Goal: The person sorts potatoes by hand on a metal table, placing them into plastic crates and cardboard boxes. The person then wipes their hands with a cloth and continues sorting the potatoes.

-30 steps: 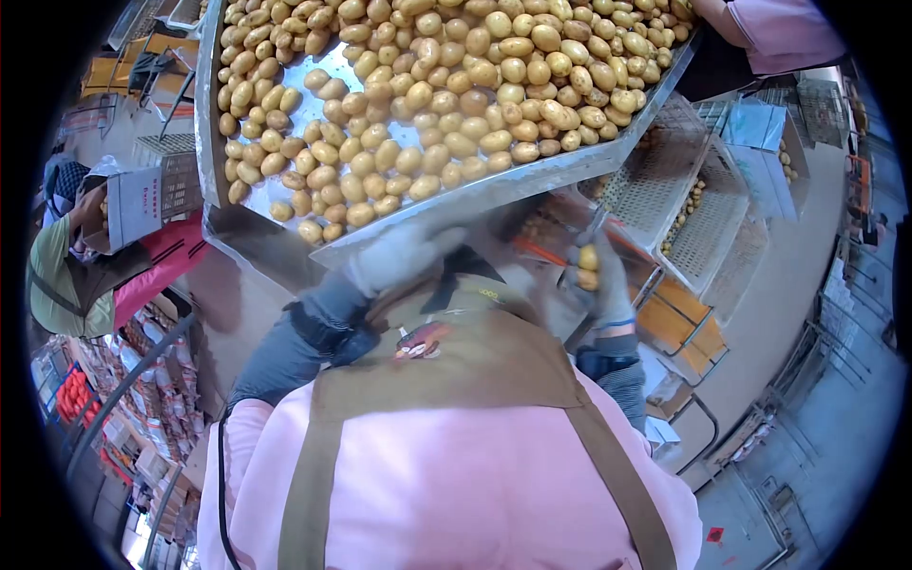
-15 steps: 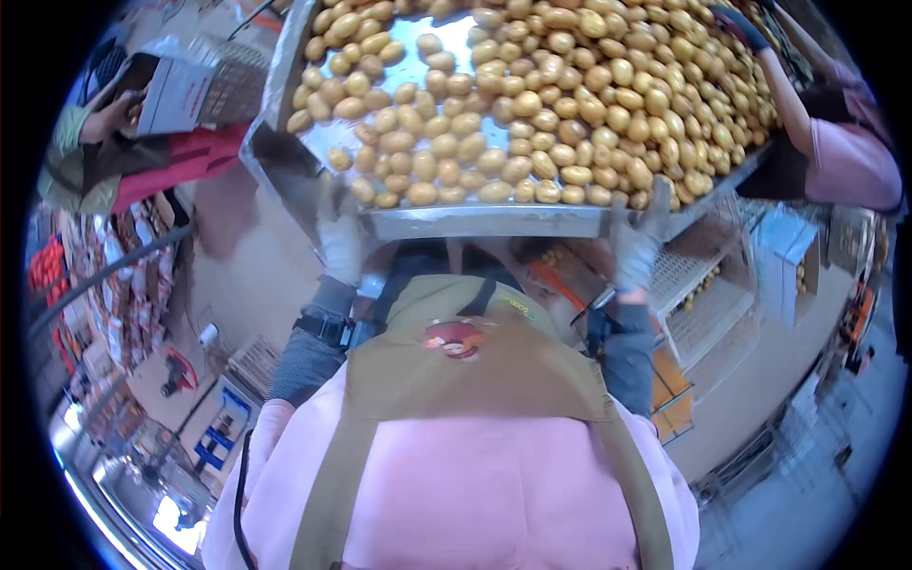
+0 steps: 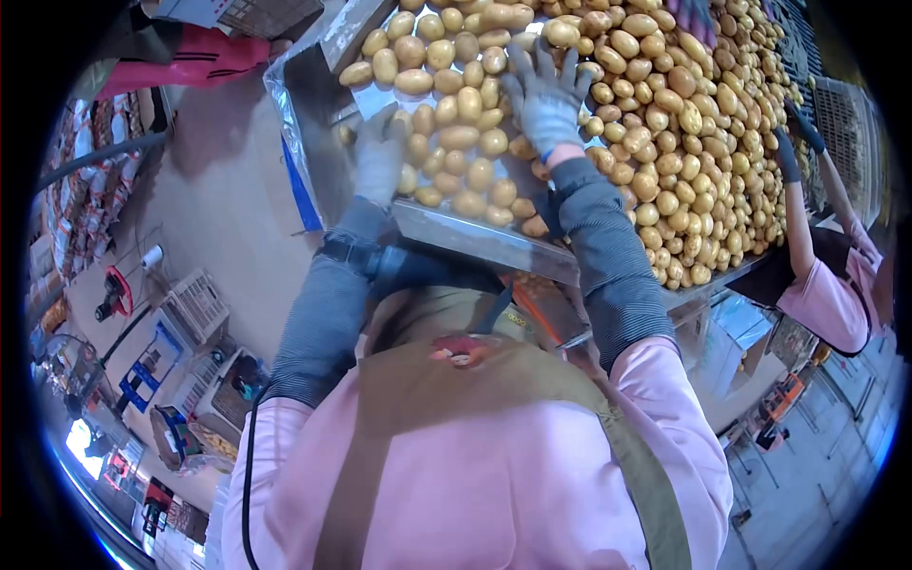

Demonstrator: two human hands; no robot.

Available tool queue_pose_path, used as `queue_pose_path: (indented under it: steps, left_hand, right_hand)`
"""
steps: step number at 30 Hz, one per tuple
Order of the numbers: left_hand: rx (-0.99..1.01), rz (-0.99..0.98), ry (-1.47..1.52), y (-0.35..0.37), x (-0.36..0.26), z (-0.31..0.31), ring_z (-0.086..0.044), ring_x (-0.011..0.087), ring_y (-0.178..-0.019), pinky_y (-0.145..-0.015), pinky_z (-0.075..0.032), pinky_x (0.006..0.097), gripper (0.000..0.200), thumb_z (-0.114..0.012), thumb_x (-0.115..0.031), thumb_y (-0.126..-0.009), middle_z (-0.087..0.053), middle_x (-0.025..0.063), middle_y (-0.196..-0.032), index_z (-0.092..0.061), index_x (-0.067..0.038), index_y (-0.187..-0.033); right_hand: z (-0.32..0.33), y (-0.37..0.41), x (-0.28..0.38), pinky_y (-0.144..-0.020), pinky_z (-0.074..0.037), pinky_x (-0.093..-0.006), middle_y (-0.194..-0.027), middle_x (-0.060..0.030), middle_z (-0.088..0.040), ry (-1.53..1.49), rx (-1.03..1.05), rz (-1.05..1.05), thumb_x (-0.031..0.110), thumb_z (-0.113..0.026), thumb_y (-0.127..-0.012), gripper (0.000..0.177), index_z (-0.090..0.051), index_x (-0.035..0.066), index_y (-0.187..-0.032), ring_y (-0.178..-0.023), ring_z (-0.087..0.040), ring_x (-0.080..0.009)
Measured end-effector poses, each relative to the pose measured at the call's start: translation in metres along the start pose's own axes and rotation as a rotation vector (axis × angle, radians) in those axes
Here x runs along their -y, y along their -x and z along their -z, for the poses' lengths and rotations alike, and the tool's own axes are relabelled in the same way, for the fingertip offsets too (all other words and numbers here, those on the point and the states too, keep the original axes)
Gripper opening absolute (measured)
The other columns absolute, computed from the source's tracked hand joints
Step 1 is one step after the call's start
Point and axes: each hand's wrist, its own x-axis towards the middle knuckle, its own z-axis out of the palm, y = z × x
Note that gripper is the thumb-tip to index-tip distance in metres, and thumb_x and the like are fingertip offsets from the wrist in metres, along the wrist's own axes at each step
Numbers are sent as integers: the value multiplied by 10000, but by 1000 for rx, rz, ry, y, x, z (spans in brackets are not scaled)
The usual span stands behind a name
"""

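Yellow-brown potatoes (image 3: pixel 459 138) lie in a loose layer on a metal sorting table (image 3: pixel 484 242) and pile up thickly toward the right. My right hand (image 3: pixel 548 100), in a light grey glove, is on the potatoes with its fingers spread. At the table's left side, my left hand (image 3: pixel 378 160) wears a similar glove and touches the outer potatoes. Its fingers look stretched out, though motion blurs them. I see no potato gripped in either hand.
A co-worker's gloved hand (image 3: pixel 692 19) is among the potatoes at the top. On the right, another person's dark-gloved hand (image 3: pixel 787 157) is beside the pile. A raised metal side wall (image 3: pixel 313 123) bounds the table's left end. A plastic crate (image 3: pixel 198 306) stands on the floor.
Both hands have left the table's front edge and moved forward onto the potatoes. My right hand has shifted left and spread its fingers. The view has turned, swinging the table's front edge to a slant.
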Motion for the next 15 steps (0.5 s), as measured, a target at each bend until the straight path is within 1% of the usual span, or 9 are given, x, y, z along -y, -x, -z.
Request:
queue_pose_path:
  steps: [2, 3, 4, 5, 8, 10, 12, 14, 15]
  left_hand:
    - [-109, -205, -411, 3, -1, 1, -588, 334, -1154, -1032, -447, 422, 443, -682, -296, -922, -609, 198, -1252, -631, -64, -1296]
    - [-160, -310, -619, 5, -5, 1, -593, 342, -1138, -1025, -451, 433, 445, -698, -308, -901, -613, 196, -1238, -646, -74, -1276]
    - [-107, -294, -680, 8, -15, 1, -595, 346, -1122, -1015, -454, 438, 460, -711, -326, -875, -614, 189, -1235, -656, -84, -1262]
    - [-49, -281, -740, 11, -32, -1, -598, 350, -1106, -1005, -456, 443, 476, -725, -345, -848, -614, 182, -1232, -665, -94, -1248]
    - [126, -265, -869, -9, -67, -5, -603, 360, -1058, -941, -475, 456, 500, -753, -387, -772, -651, 157, -1142, -684, -93, -1170]
    - [244, -235, -904, -19, -64, -3, -610, 354, -1041, -926, -481, 459, 471, -753, -377, -773, -667, 159, -1091, -688, -87, -1138]
    - [246, -132, -647, -20, -82, 2, -620, 352, -1014, -911, -484, 478, 466, -756, -383, -784, -675, 161, -1028, -679, -79, -1128]
    - [288, -32, -336, 0, -96, 4, -622, 359, -1028, -930, -482, 479, 481, -754, -390, -799, -672, 170, -1035, -674, -78, -1156]
    - [377, -538, -596, 34, -87, -20, -615, 377, -1074, -952, -485, 469, 491, -741, -386, -837, -664, 182, -1067, -660, -69, -1203]
  right_hand:
    - [-5, -23, 15, -1134, -200, -673, -1517, -98, -478, 5, -131, -5, 455, -548, -952, 537, -514, 258, -1449, -1440, -319, -450]
    - [-1, -30, 36, -1111, -247, -652, -1470, -102, -508, -70, -48, 37, 424, -579, -930, 525, -537, 236, -1418, -1404, -363, -437]
    - [10, -24, 61, -1087, -290, -631, -1427, -113, -527, -60, 180, 102, 389, -611, -907, 489, -578, 222, -1365, -1372, -392, -426]
    - [14, 9, 77, -1107, -278, -632, -1441, -124, -520, -100, 12, 225, 371, -618, -912, 466, -596, 210, -1349, -1387, -397, -397]
    - [2, 80, 64, -1155, -222, -616, -1464, -107, -512, -216, 45, 201, 335, -590, -930, 446, -602, 192, -1352, -1411, -410, -329]
    - [50, 94, 49, -1142, -263, -593, -1484, -109, -487, -160, 250, 6, 194, -586, -910, 465, -579, 131, -1370, -1382, -436, -321]
    - [54, 124, 17, -1129, -334, -506, -1390, -123, -550, -421, 96, -57, 118, -609, -874, 480, -568, 84, -1351, -1323, -477, -340]
    - [86, 119, 36, -1067, -405, -465, -1315, -145, -584, -992, 52, -403, 101, -626, -856, 460, -586, 60, -1313, -1251, -520, -363]
    - [103, 121, 44, -1036, -440, -444, -1278, -156, -601, -1277, 31, -579, 93, -635, -848, 450, -595, 48, -1294, -1215, -541, -374]
